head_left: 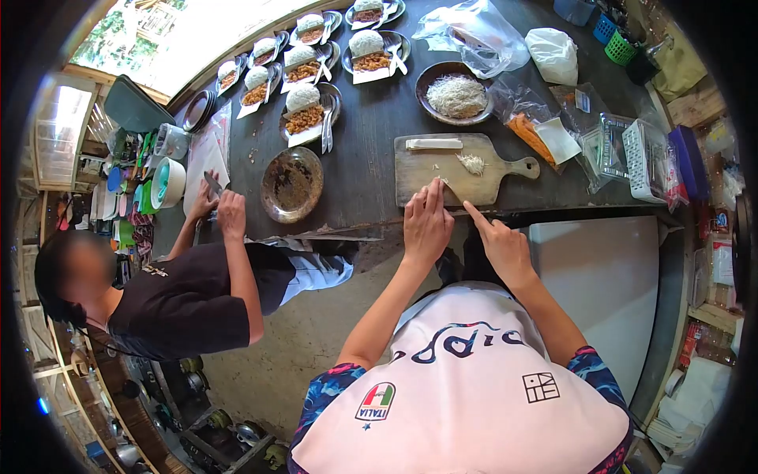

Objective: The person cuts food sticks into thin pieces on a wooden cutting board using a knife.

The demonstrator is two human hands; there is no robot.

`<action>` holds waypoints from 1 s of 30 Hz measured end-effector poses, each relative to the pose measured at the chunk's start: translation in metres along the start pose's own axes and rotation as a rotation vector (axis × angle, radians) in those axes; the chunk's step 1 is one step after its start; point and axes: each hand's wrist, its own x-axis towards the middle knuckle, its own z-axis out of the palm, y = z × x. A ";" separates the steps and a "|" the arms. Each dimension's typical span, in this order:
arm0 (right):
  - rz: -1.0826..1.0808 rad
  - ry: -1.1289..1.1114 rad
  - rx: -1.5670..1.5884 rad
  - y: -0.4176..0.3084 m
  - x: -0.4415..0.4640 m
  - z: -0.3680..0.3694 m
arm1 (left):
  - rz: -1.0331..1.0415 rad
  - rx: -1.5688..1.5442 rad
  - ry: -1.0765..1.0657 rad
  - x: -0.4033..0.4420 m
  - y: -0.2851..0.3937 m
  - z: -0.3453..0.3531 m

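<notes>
My left hand [429, 220] is at the near edge of the wooden cutting board [414, 178], fingers together and pressed down; what lies under them is hidden. My right hand [505, 246] is curled with its index finger stretched along what looks like a thin knife [453, 192], which slants toward my left fingertips. Most of the knife is hidden by the hand. On the board lie a long white cut stick [433, 144] and a small heap of fine white shreds [471, 163]. Behind it stands a brown bowl with more white shreds [455, 96].
Several plates of rice and brown food [303, 118] with cutlery stand along the back left. A brown plate [292, 184] lies left of the board. Bagged orange food [530, 137] and a white basket [643, 162] are at right. A co-worker [185, 304] works at left, holding a utensil.
</notes>
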 end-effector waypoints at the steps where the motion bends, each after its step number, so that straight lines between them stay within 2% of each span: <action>1: -0.008 0.012 0.008 0.000 0.002 -0.001 | -0.002 -0.007 0.004 0.000 0.000 0.000; 18: -0.078 0.001 -0.035 0.003 0.015 -0.005 | -0.018 -0.021 0.000 -0.001 0.001 0.002; 24: -0.089 0.067 0.026 0.005 0.027 0.017 | -0.014 -0.011 0.012 0.001 0.004 0.000; 30: -0.083 -0.006 0.006 0.010 0.000 -0.006 | -0.043 -0.040 -0.020 0.000 0.004 0.001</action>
